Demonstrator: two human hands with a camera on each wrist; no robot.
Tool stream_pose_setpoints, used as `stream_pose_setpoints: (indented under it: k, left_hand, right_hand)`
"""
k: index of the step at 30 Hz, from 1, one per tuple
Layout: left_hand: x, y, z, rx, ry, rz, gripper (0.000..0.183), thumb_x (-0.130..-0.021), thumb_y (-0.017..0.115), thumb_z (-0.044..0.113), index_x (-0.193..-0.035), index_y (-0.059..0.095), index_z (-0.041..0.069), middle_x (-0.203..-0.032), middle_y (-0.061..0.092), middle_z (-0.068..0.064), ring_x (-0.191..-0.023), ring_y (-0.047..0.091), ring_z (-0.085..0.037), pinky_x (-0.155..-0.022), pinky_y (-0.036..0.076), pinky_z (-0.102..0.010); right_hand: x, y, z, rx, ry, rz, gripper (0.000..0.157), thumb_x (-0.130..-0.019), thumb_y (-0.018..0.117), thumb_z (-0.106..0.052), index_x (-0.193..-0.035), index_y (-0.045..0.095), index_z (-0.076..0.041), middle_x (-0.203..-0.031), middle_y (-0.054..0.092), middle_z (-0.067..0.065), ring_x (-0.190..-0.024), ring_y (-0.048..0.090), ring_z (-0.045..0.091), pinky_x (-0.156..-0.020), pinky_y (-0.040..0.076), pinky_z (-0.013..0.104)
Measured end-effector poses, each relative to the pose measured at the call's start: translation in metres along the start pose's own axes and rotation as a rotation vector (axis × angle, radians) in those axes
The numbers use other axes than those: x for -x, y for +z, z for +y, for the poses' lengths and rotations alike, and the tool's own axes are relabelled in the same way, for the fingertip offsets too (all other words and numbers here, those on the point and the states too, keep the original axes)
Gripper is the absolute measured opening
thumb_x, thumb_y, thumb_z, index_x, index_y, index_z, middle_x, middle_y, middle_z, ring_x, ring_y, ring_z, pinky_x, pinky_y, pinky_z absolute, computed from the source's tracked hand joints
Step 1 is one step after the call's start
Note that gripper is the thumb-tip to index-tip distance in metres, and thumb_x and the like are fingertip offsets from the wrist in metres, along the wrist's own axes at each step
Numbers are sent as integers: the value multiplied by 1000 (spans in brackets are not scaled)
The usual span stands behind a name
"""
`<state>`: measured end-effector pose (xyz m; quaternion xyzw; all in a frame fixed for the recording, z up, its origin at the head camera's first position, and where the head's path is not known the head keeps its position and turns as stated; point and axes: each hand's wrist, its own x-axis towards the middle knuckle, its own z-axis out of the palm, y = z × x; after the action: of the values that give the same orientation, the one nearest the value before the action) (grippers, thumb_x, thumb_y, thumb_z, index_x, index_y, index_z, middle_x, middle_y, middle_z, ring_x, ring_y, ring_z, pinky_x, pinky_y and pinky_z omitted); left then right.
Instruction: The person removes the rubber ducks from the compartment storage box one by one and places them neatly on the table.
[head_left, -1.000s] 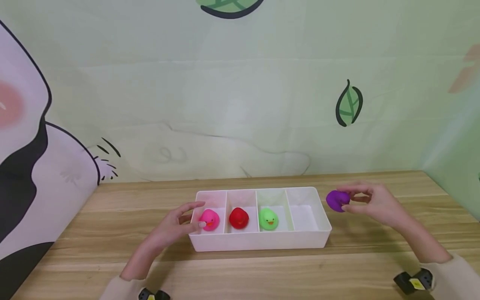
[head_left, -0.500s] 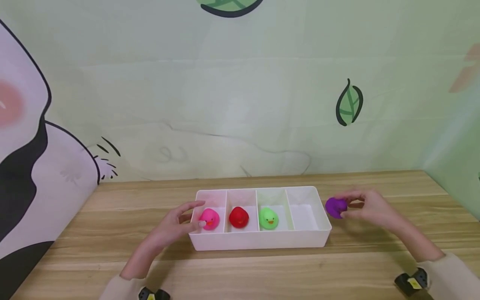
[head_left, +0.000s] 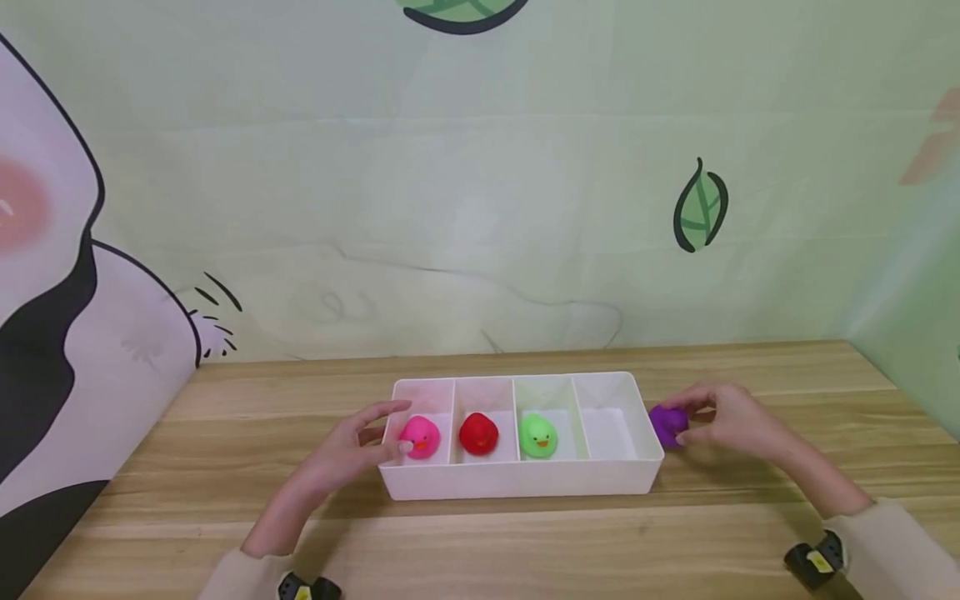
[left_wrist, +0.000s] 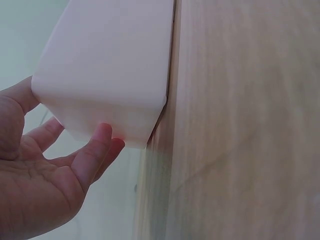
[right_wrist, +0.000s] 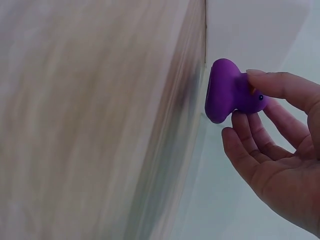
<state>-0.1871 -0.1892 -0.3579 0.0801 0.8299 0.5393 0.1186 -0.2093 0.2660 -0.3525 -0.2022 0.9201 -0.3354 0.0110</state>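
Note:
A white divided box (head_left: 517, 481) stands on the wooden table. A pink rubber duck (head_left: 420, 438), a red rubber duck (head_left: 478, 434) and a green rubber duck (head_left: 537, 437) each sit in their own compartment, left to right; the rightmost compartment holds nothing. My left hand (head_left: 352, 444) grips the box's left end, thumb over the rim and fingertips (left_wrist: 103, 132) along the end wall. Beside the box's right end, my right hand (head_left: 727, 422) pinches a purple rubber duck (right_wrist: 227, 92) by its head. Its flat base is low over the table; whether it touches cannot be told.
Wooden tabletop (head_left: 570, 550) extends in front of the box and to both sides. Behind it rises a pale green printed backdrop (head_left: 450, 183), with a large cartoon figure (head_left: 135, 317) on the left.
My right hand has lowered the purple duck and brought it slightly left, closer to the box's right end. My left hand and the box stay where they were.

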Motion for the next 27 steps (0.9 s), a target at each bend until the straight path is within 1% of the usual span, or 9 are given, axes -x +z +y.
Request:
stream_pose_setpoints:
  k: [2, 6, 9, 15, 20, 27]
  left_hand:
    - [0, 0, 0, 2, 1, 1, 56, -83, 66, 15, -134, 45, 11, -143, 30, -18, -125, 33, -48, -94, 41, -51]
    - [0, -1, -2, 7, 6, 1, 56, -82, 67, 15, -133, 45, 12, -143, 30, -19, -124, 33, -48, -93, 41, -51]
    - [0, -1, -2, 5, 8, 1, 56, -82, 67, 16, -133, 45, 12, -143, 30, -19, -124, 33, -48, -93, 41, -51]
    - [0, 0, -1, -2, 5, 4, 55, -82, 66, 14, -133, 46, 12, -142, 31, -18, -124, 35, -48, -92, 42, -50]
    - [-1, 0, -1, 12, -3, 2, 56, -82, 67, 15, -133, 46, 11, -142, 32, -18, -123, 35, -48, -92, 43, -49]
    - [-2, 0, -3, 17, -4, 3, 57, -81, 68, 17, -133, 46, 10, -141, 33, -17, -123, 35, -47, -92, 43, -49]
  right_hand:
    - [-1, 0, 1, -12, 3, -17, 35, -68, 76, -4, -100, 66, 6, -94, 65, 16, -86, 61, 28, -76, 52, 40]
    - [-2, 1, 2, -30, 24, -40, 34, -68, 76, -4, -100, 66, 6, -95, 65, 17, -86, 60, 26, -74, 53, 35]
    - [-2, 1, 2, -30, 42, -56, 35, -68, 76, -3, -100, 66, 6, -95, 65, 16, -85, 59, 25, -73, 53, 33]
    - [-2, 2, 2, -44, 57, -76, 35, -68, 76, -3, -100, 65, 6, -95, 65, 16, -85, 59, 24, -73, 53, 33]
    - [-2, 2, 2, -63, 66, -86, 37, -66, 77, -4, -99, 65, 6, -95, 64, 15, -85, 59, 24, -71, 54, 32]
    - [-2, 1, 1, -54, 67, -92, 37, -65, 78, -4, -99, 65, 6, -96, 64, 16, -86, 59, 25, -72, 54, 32]
